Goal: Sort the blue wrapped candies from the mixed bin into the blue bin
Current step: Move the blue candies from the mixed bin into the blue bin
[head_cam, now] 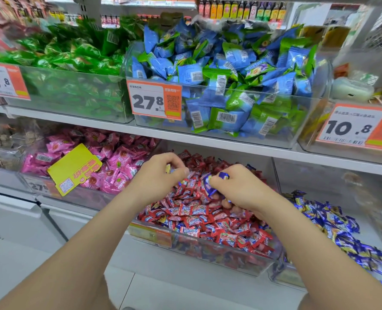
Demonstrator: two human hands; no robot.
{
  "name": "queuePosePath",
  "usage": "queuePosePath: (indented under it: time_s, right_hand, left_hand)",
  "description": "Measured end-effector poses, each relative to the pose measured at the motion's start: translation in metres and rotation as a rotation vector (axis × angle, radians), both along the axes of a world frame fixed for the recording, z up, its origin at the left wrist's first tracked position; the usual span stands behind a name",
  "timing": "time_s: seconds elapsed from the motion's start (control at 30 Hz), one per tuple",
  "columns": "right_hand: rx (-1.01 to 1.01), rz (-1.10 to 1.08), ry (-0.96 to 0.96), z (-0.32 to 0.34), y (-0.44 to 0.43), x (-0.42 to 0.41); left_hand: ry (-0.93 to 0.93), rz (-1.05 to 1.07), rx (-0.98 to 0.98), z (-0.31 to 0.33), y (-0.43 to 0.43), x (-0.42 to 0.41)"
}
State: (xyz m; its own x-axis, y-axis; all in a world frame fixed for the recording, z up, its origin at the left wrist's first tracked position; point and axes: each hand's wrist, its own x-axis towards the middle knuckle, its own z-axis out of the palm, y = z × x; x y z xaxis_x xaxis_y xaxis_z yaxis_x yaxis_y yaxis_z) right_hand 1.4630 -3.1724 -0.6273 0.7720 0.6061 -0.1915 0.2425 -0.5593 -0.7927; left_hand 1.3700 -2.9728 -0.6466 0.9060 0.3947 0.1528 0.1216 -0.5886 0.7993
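The mixed bin (208, 253) on the lower shelf is a clear tub heaped with red wrapped candies and a few dark blue ones. To its right stands the blue bin (284, 274), holding dark blue and yellow wrapped candies (333, 222). My right hand (241, 189) hovers over the red heap and grips several blue wrapped candies (208, 184). My left hand (161, 173) is just left of it above the same bin, its fingers curled around a small candy (168, 168) with a yellow end and a bit of blue.
A bin of pink candies (109, 166) with a yellow tag (74, 168) sits left of the mixed bin. The shelf above carries a green candy bin (69, 63), a light blue and green packet bin (230, 74) and orange price tags (154, 100).
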Motion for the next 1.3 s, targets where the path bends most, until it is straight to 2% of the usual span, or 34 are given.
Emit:
queuePosePath:
  time_s: [0.1, 0.27, 0.33, 0.4, 0.47, 0.5, 0.6, 0.7, 0.8, 0.87, 0.97, 1.03, 1.1, 1.2, 1.3]
  right_hand:
    - [0.052, -0.091, 0.006, 0.011, -0.032, -0.004]
    - [0.136, -0.055, 0.162, 0.015, -0.107, -0.006]
    - [0.176, -0.141, 0.134, 0.01, -0.14, 0.002]
    - [0.137, -0.272, 0.0, -0.002, -0.171, 0.016]
    - [-0.011, -0.368, -0.191, -0.015, -0.2, 0.03]
    - [-0.059, -0.41, -0.233, -0.023, -0.212, 0.037]
    - [0.025, -0.517, -0.187, -0.041, -0.236, 0.055]
    - [0.116, -0.5, -0.161, -0.044, -0.246, 0.059]
    - [0.034, -0.319, -0.18, -0.039, -0.248, 0.053]
    - [-0.078, -0.183, -0.269, -0.042, -0.244, 0.051]
    - [-0.237, -0.05, -0.36, -0.058, -0.23, 0.05]
    - [-0.429, 0.012, -0.342, -0.065, -0.216, 0.051]
    - [-0.559, 0.134, -0.316, -0.066, -0.204, 0.051]
    - [-0.612, 0.249, -0.349, -0.062, -0.191, 0.048]
    - [-0.755, 0.183, -0.356, -0.064, -0.193, 0.054]
  left_hand:
    - [0.097, -0.012, -0.197, 0.001, -0.027, -0.002]
    - [0.336, -0.214, -0.525, 0.007, -0.098, -0.003]
    - [0.382, -0.332, -0.66, 0.015, -0.126, 0.0]
    - [0.391, -0.444, -0.697, 0.024, -0.153, 0.004]
    - [0.38, -0.513, -0.624, 0.035, -0.18, 0.011]
    - [0.359, -0.531, -0.502, 0.039, -0.194, 0.017]
    - [0.284, -0.574, -0.042, 0.041, -0.234, 0.048]
    - [0.356, -0.551, 0.213, 0.028, -0.266, 0.082]
    - [0.467, -0.614, 0.331, 0.006, -0.273, 0.104]
    - [0.45, -0.635, 0.409, -0.007, -0.269, 0.107]
    - [0.219, -0.523, 0.427, -0.012, -0.259, 0.092]
    - [-0.02, -0.494, 0.555, -0.009, -0.252, 0.077]
    - [-0.161, -0.535, 0.661, -0.009, -0.243, 0.063]
    - [-0.171, -0.527, 0.628, -0.021, -0.227, 0.05]
    - [-0.187, -0.476, 0.583, -0.032, -0.212, 0.043]
